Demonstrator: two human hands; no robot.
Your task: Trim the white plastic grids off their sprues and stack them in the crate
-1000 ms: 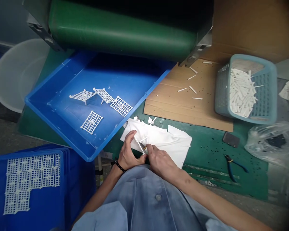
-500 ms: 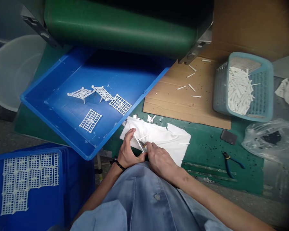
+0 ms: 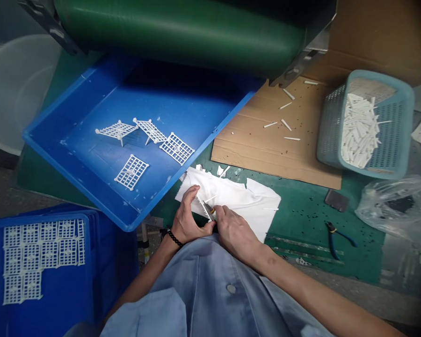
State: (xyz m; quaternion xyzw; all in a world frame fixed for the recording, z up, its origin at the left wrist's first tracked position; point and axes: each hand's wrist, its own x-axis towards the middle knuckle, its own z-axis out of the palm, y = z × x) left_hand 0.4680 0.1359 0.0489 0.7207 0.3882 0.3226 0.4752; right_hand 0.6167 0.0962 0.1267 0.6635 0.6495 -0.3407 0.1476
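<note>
1. Slantwise, a narrow white plastic strip point(image 3: 202, 207) lies between the two hands, its long axis running from upper left to lower right, with its lower end toward the person's chest.
2. The left hand point(image 3: 188, 216) is narrowly curled, its fingers around the strip's upper part, and a black beaded bracelet point(image 3: 174, 238) circles the wrist.
3. The right hand point(image 3: 235, 234) is closed in a tight pinch on a small yellow-gripped tool point(image 3: 211, 211), whose metal tip points up and left against the strip. Fingers hide most of this tool, so its exact kind is hard to make out.
4. Beneath both hands lies a ragged white sheet point(image 3: 242, 199); its material is unclear.
5. Beyond the left hand, a tilted blue plastic tray point(image 3: 73, 185) holds four white plastic lattice pieces point(image 3: 131, 172).
6. Nearer, left of that hand, a blue plastic crate point(image 3: 108, 262) holds one stepped white lattice sheet point(image 3: 44, 257), cut off by nothing but its own crate wall.
7. Beyond the right hand, a teal mesh basket point(image 3: 396, 135) holds a heap of white sticks point(image 3: 359, 133), too many to count. Six loose white sticks point(image 3: 286, 124) lie on a brown cardboard sheet point(image 3: 252, 150).
8. Right of that hand, a green mat point(image 3: 301, 224) carries one pair of blue-handled pliers point(image 3: 333, 241) and one dark rectangular block point(image 3: 337, 200).
</note>
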